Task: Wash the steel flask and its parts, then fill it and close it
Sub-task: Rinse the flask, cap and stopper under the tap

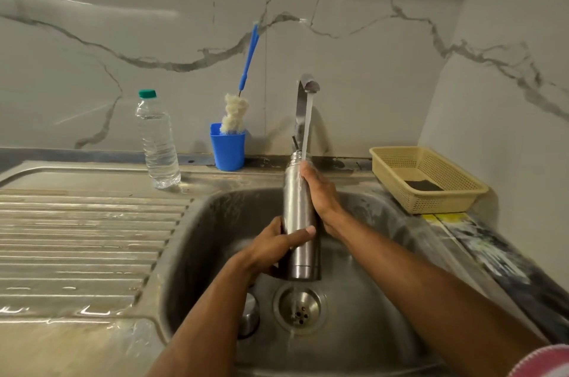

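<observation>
Pale marble-look wall panels [154, 7] with grey veins run behind the counter [77, 346] and turn a corner at the right. A steel sink [197, 238] with a ribbed draining board [77, 238] is set into it, a tap [303, 99] rising at the back. Light glares softly off the wall. The strip along the right edge [492, 253] looks dark and blotched, perhaps stone, though it is blurred.

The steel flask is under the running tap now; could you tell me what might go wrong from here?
1. The steel flask is wet, and the left hand grips it low while the right hand rubs it; it may slip into the sink.
2. Water hitting the right hand could splash onto the counter.
</observation>
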